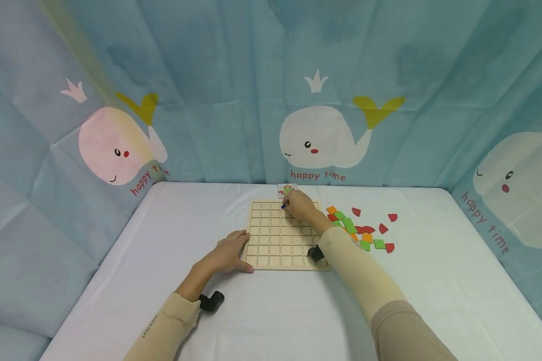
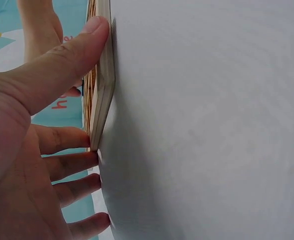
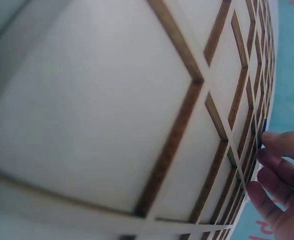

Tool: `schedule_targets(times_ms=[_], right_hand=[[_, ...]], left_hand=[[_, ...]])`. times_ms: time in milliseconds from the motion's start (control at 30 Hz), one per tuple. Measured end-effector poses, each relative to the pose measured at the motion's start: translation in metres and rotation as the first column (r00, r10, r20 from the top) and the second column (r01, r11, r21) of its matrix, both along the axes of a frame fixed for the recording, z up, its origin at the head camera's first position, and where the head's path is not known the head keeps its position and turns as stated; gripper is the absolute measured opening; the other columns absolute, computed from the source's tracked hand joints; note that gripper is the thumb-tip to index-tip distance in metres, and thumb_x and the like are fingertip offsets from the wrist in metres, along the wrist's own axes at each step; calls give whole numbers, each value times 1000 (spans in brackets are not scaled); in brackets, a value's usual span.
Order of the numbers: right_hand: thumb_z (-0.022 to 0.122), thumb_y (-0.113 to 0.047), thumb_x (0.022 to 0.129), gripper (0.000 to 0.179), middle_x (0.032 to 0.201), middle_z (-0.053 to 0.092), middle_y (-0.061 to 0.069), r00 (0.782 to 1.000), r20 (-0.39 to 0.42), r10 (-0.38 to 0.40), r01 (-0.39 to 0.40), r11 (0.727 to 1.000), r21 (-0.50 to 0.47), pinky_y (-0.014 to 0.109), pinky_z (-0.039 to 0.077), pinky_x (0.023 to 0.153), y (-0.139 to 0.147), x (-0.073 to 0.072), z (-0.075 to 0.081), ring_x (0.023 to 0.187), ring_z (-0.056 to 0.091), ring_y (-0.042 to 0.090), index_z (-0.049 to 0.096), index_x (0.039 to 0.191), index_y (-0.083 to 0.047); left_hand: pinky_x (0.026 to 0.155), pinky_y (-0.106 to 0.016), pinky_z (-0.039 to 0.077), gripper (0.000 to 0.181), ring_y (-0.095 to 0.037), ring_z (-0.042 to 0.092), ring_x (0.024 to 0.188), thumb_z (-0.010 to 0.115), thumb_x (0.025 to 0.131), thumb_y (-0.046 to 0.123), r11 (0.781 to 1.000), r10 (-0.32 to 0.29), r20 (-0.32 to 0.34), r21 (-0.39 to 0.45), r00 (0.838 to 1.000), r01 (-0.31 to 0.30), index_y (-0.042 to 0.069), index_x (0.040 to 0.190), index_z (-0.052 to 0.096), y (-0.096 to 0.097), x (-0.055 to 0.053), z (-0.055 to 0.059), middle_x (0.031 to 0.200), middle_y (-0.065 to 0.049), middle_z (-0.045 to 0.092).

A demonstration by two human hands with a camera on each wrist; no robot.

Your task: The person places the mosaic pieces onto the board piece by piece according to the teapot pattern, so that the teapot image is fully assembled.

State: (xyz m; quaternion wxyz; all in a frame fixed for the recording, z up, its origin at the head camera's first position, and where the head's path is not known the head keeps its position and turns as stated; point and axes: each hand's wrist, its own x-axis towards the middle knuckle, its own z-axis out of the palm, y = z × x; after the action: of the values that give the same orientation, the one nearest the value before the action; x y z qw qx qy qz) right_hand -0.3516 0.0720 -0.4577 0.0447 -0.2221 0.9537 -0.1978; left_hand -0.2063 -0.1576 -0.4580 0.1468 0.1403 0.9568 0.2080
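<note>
Pinched in the fingertips of the right hand (image 1: 299, 204), a small blue piece (image 1: 283, 206) is held at the far row of a wooden grid board (image 1: 274, 239), near the middle of that row. Whether the piece touches the wood cannot be told; the fingers hide most of it. The left hand (image 1: 228, 251) grips nothing: its fingers spread along the board's left side, thumb at the near-left corner. Just beyond the far edge lies a pattern card (image 1: 281, 190), partly covered by the right hand. Loose red, green and orange tiles (image 1: 379, 244) lie scattered to the right on a white tablecloth (image 1: 433, 281).

The raised ridges look the likeliest trouble: a piece let go off-centre could lodge on one and sit tilted. Uneven pressure from the left hand could skew the board, spoiling the aim. The right sleeve (image 1: 359, 268), stretched beside the tiles and hiding part of them, could drag some out of place if the arm swung back low, and a slack pinch could drop so small a piece in the wrong square.
</note>
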Motion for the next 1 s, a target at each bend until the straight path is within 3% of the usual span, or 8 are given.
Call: schedule_targets(times_ms=[200,567,867,1000], right_hand=[[58,-8,95,22,112,71,12,1000,-2,6,-6,1000,0,39,54,93,8,2,3,106,65,26,73,110,-4],[63,-14,94,27,107,68,15,996,-45,72,-74,997,-34,43,53,85,45,17,41,100,62,30,69,117,0],[64,-15,93,28,108,66,17,999,-36,-23,20,996,-85,46,52,88,88,21,45,103,60,33,68,117,0],[64,-17,94,29,107,65,16,996,4,-91,91,994,-54,45,52,89,109,21,42,100,58,30,69,117,-2]], left_hand=[[116,-60,25,100,-38,25,147,87,71,35,1000,-6,4,-3,1000,6,-2,148,35,1,0,-2,157,-20,30],[116,-59,26,100,-38,26,147,86,71,36,1000,1,0,-16,1000,-1,-2,148,35,2,-2,-2,157,-20,30],[115,-59,28,100,-38,27,146,87,71,36,1000,-7,-2,-18,1000,7,-3,147,36,1,-3,-1,156,-21,31],[115,-58,28,100,-38,27,146,87,71,36,1000,-4,-7,-20,1000,4,-3,148,36,1,-3,-1,156,-21,31]])
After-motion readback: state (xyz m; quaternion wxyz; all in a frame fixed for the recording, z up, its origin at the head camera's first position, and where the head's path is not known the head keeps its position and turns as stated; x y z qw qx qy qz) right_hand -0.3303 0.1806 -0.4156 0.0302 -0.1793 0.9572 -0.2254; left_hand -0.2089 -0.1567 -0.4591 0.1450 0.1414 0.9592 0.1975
